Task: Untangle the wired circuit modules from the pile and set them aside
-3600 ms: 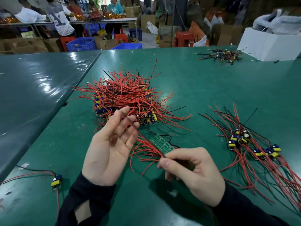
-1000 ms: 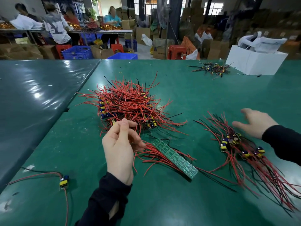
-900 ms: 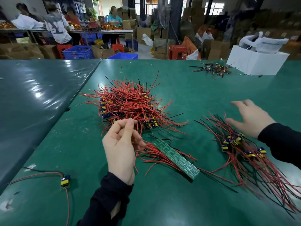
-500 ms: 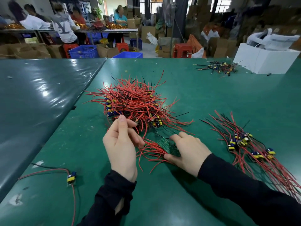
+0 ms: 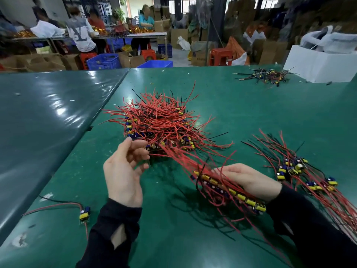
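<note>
A tangled pile (image 5: 162, 122) of red and black wires with small blue and yellow circuit modules lies mid-table. My right hand (image 5: 249, 178) grips a strip of joined modules (image 5: 228, 188), lifted off the table with its yellow and blue parts facing up; its red wires run back into the pile. My left hand (image 5: 123, 171) hovers at the pile's near edge, palm toward me, fingers loosely spread, fingertips close to the wires but holding nothing. A set-aside bunch of wired modules (image 5: 297, 171) lies to the right.
One single module with red and black leads (image 5: 84, 213) lies near the left front edge. A small heap of dark wired parts (image 5: 264, 76) and a white box (image 5: 318, 64) sit at the far right. A darker table (image 5: 48, 113) adjoins on the left; people work behind.
My right hand has lifted the module strip off the table and turned it component side up, pulling its wires out of the pile. My left hand has opened and released the wires it pinched.
</note>
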